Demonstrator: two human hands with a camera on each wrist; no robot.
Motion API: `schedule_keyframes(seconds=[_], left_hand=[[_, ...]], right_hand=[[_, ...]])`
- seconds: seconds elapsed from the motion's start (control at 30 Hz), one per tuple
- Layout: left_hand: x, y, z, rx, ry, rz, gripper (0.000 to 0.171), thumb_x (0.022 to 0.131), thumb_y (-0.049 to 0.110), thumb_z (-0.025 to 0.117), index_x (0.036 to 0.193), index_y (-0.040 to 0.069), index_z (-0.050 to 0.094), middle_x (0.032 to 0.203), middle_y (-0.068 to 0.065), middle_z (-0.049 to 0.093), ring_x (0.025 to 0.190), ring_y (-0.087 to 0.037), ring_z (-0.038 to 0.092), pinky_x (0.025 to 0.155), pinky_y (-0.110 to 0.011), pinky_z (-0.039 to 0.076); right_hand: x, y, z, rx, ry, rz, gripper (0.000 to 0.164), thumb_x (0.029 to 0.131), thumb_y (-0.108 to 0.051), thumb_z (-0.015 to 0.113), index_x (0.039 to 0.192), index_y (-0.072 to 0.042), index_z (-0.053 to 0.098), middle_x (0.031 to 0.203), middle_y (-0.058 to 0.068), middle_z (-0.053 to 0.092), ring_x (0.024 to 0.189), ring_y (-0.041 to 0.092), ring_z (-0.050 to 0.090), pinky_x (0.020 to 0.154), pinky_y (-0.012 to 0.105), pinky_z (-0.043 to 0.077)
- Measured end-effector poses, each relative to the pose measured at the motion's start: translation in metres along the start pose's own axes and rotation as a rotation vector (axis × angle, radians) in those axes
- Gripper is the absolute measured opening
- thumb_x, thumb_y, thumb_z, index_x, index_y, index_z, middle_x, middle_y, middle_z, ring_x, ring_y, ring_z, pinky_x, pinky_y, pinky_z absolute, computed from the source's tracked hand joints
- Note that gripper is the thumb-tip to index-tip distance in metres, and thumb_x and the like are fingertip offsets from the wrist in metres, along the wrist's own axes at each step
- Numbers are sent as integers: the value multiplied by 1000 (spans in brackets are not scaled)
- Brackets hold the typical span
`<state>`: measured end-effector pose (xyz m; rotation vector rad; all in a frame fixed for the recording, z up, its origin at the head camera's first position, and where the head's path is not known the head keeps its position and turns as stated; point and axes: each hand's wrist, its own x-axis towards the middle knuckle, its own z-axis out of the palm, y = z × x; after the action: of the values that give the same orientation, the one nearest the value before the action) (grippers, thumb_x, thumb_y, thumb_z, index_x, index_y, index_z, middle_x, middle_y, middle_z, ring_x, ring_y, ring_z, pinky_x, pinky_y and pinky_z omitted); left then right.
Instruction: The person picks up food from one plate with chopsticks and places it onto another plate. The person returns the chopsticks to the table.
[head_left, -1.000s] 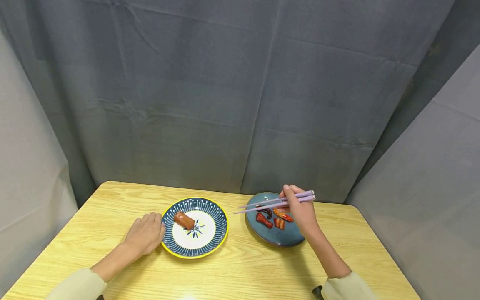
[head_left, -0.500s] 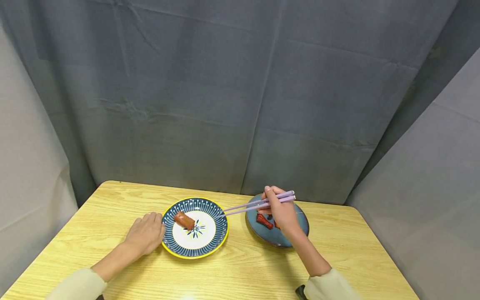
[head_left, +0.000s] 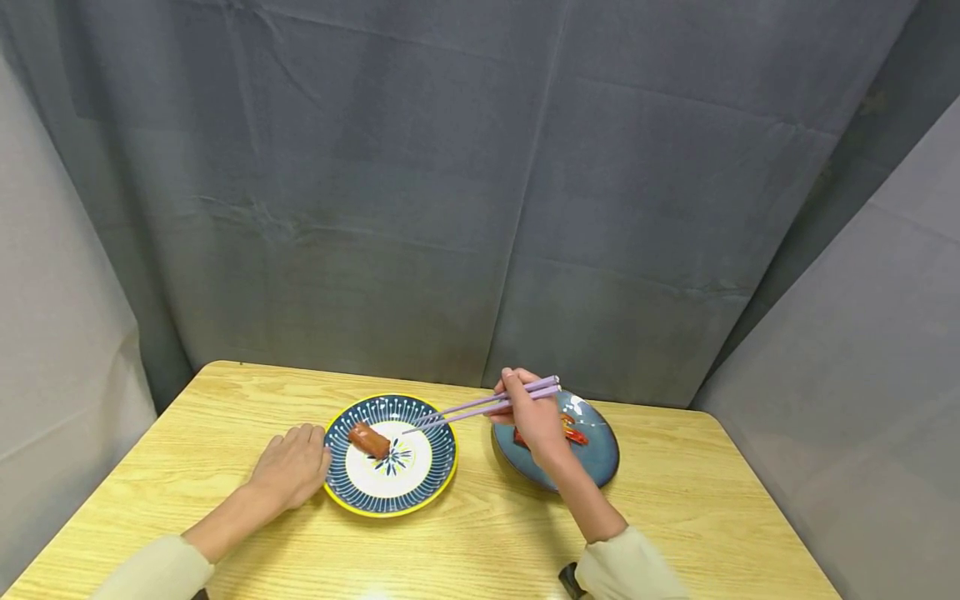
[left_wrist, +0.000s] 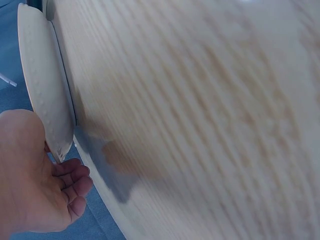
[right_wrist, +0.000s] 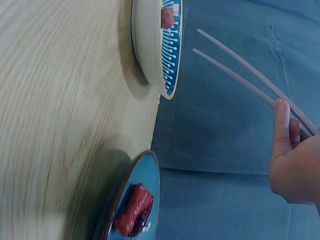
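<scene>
My left hand holds the left rim of a deep plate with a blue-and-white pattern and a yellow edge. In the left wrist view its fingers curl at the rim. On the plate's white centre lies a glossy brown sausage-like piece. My right hand grips a pair of lavender chopsticks, which point left over the patterned plate. Their tips stand apart above it, with nothing between them in the right wrist view. Under my right hand a dark blue plate bears several reddish food pieces, partly hidden by the hand.
Both plates stand on a light wood-grain table, with a gap between them. Grey cloth hangs behind the table's far edge. Pale cloth panels enclose the left and right sides.
My right hand has moved left with the chopsticks. Their tips have gone from the dark blue plate's left edge to above the patterned plate. My left hand has stayed at its rim.
</scene>
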<state>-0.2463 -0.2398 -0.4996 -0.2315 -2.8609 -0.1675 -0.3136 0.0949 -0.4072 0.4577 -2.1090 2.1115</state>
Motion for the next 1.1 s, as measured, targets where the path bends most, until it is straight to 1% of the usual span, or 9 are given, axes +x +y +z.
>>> schedule_keyframes(seconds=[0.2, 0.47, 0.7, 0.77, 0.8, 0.87, 0.97, 1.0, 1.1], left_hand=[[0, 0, 1, 4, 0, 1, 16, 98, 15, 50, 94, 0, 53, 82, -8, 45, 79, -28, 49, 66, -41, 41], [0, 0, 0, 8, -9, 0, 15, 98, 15, 49, 92, 1, 52, 81, -8, 44, 77, -27, 48, 65, -40, 40], [0, 0, 0, 6, -5, 0, 15, 98, 15, 50, 92, 1, 51, 80, -8, 43, 77, -27, 47, 65, -41, 40], [0, -1, 2, 3, 7, 4, 15, 98, 15, 49, 92, 1, 51, 80, -8, 43, 76, -27, 47, 65, -41, 40], [0, -1, 2, 1, 6, 4, 15, 98, 15, 49, 92, 1, 51, 80, -8, 43, 76, -27, 47, 64, -40, 39], [0, 0, 1, -2, 5, 3, 15, 98, 15, 49, 92, 1, 51, 80, -8, 43, 76, -27, 47, 65, -41, 39], [0, 0, 1, -2, 7, 5, 15, 98, 15, 49, 92, 1, 51, 80, -8, 43, 76, -27, 46, 65, -40, 39], [0, 1, -1, -3, -3, 1, 15, 98, 15, 50, 92, 1, 51, 80, -8, 43, 77, -27, 47, 65, -41, 40], [0, 1, -1, -1, 0, 2, 15, 98, 14, 50, 92, 1, 51, 80, -8, 44, 77, -28, 48, 65, -41, 40]], right_hand=[[1, 4, 13, 14, -4, -1, 36, 105, -16, 51, 88, 14, 58, 72, 18, 63, 63, 23, 71, 56, 32, 57], [1, 12, 26, 16, -5, 9, 36, 105, -16, 50, 87, 14, 57, 77, 27, 62, 66, 27, 72, 57, 31, 57], [0, 19, 35, -6, 21, 40, 33, 104, -17, 52, 85, 8, 61, 77, 22, 66, 67, 27, 72, 57, 32, 57], [0, 20, 37, -6, 32, 45, 33, 104, -17, 52, 86, 9, 60, 76, 21, 66, 68, 28, 72, 57, 32, 57], [0, 22, 38, -7, 38, 46, 32, 104, -16, 52, 85, 9, 60, 76, 21, 66, 68, 29, 72, 57, 32, 57], [1, 25, 39, -7, 48, 56, 33, 104, -16, 51, 87, 12, 59, 75, 20, 66, 68, 29, 72, 57, 32, 57], [2, 28, 42, 3, 56, 69, 34, 104, -16, 51, 88, 13, 59, 76, 23, 66, 69, 30, 72, 57, 31, 57], [2, 29, 43, 11, 56, 73, 34, 104, -15, 51, 89, 14, 59, 77, 24, 66, 70, 31, 72, 56, 31, 57], [2, 29, 46, 37, 42, 81, 36, 104, -16, 51, 91, 17, 58, 81, 31, 66, 73, 35, 72, 57, 33, 57]])
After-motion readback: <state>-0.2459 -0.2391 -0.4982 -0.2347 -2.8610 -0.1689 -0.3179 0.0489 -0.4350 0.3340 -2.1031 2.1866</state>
